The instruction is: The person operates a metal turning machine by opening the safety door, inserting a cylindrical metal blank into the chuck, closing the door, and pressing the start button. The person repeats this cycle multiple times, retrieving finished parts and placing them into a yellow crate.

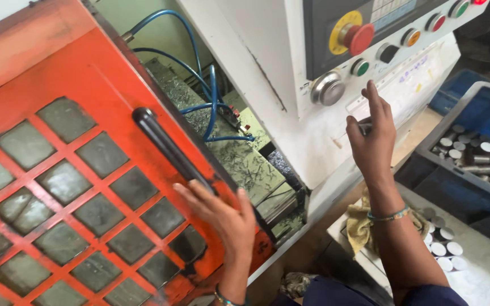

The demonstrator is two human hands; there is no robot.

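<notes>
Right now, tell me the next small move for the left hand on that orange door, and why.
Probably curl the left hand around the black handle: it rests flat at the handle's lower end on the orange door, not gripping, while the right hand holds a small metal piece near the control panel.

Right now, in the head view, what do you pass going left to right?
Orange grated door → black door handle → left hand on the handle's lower end → silver knob → right hand raised at the control panel → grey bin of metal cylinders.
</notes>
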